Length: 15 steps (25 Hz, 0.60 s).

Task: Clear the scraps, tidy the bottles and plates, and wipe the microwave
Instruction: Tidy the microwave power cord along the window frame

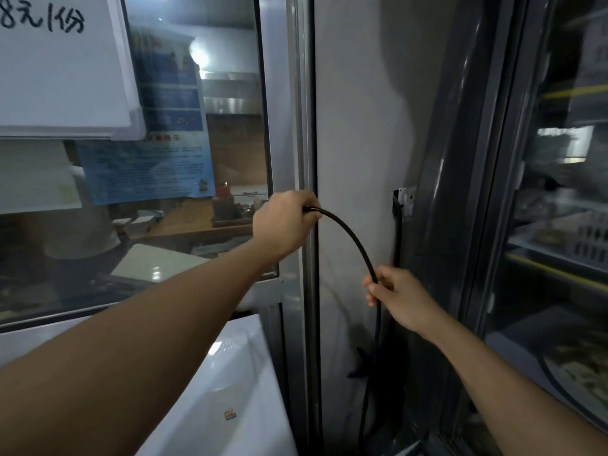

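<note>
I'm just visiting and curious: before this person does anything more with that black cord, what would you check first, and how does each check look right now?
1. Left hand grips the black cord near its end: ok.
2. Right hand holds the cord lower down: ok.
3. Plug at the cord's end: hidden in the left fist, cannot tell.
4. Wall socket free: not ok, another dark cable already hangs from it.
5. Cord free of kinks between the hands: ok, it makes one smooth arc.
6. Where the cord's lower end leads: runs down along the wall out of view, cannot tell.
</note>
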Available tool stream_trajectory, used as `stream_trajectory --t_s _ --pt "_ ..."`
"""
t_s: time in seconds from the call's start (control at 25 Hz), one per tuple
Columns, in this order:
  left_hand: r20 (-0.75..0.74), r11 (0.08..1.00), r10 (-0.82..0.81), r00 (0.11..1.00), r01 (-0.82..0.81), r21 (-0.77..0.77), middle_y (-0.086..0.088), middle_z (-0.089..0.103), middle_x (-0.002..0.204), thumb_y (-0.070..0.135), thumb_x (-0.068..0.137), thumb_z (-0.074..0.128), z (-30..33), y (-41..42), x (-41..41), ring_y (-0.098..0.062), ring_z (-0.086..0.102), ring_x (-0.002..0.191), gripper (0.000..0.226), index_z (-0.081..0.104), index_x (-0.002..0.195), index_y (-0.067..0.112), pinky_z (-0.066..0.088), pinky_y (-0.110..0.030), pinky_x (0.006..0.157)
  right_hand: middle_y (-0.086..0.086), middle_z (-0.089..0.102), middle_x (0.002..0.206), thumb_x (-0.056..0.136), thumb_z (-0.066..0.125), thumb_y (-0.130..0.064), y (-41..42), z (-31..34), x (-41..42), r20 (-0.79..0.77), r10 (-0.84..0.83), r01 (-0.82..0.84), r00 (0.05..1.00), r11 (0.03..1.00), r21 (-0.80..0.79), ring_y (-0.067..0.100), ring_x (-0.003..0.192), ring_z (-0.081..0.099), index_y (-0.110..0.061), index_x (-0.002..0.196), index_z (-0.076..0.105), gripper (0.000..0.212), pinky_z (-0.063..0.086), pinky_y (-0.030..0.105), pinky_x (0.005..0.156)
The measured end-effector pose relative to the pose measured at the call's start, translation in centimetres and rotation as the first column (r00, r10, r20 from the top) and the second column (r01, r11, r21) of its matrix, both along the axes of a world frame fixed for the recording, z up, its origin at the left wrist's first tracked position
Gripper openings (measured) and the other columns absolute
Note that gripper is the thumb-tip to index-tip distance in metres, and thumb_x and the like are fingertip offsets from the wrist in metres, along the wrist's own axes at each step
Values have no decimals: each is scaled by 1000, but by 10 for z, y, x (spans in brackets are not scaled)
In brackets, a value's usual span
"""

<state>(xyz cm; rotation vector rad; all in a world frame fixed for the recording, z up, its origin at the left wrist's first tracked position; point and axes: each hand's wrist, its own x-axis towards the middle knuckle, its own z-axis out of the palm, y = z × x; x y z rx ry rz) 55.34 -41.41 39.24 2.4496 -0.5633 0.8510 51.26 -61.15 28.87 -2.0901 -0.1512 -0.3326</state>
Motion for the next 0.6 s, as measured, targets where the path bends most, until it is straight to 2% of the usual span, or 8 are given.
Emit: stream_trajectory --t_s 0.12,0.24,0.36,0.44,0.52,0.6 --pt "-32 997 18 999 -21 -71 2 65 86 27 91 58 9 8 -8 -17 62 81 9 65 92 22 53 -35 72 10 67 77 94 53 -15 -17 5 -11 -38 -114 112 993 993 -47 21 72 65 -11 76 56 19 51 31 65" --pt "6 999 47 999 -47 -20 2 65 98 23 90 58 13 2 -18 -18 61 88 14 65 101 22 51 -34 74 14 67 80 95 52 -16 -25 28 -17 9 -183 183 983 983 -8 21 68 65 -6 82 56 17 46 22 53" --pt "68 988 -79 995 69 141 4 65 108 24 89 59 26 -16 -31 -16 59 99 25 63 113 24 50 -37 85 12 67 77 94 52 -17 -25 57 -26 79 -175 178 981 983 -39 20 66 65 -7 82 57 17 44 22 53" --pt "82 964 -144 986 121 237 3 66 106 24 90 57 33 -31 -42 -18 60 98 22 64 111 24 50 -38 86 12 66 74 94 52 -15 -23 74 -32 136 -170 178 976 983 -53 21 64 63 -5 81 56 18 43 24 53" --pt "81 967 -141 987 120 224 3 67 101 25 92 55 37 -40 -50 -19 61 95 17 66 104 24 52 -38 80 9 64 72 94 52 -15 -22 84 -41 151 -152 161 977 986 -49 21 65 62 -9 77 57 19 43 25 55" --pt "79 982 -114 990 100 163 4 67 97 27 93 54 40 -44 -56 -19 61 92 14 65 100 25 52 -35 76 6 64 72 94 53 -15 -25 86 -53 97 -81 86 992 995 -49 18 68 63 -14 78 58 17 46 27 59"
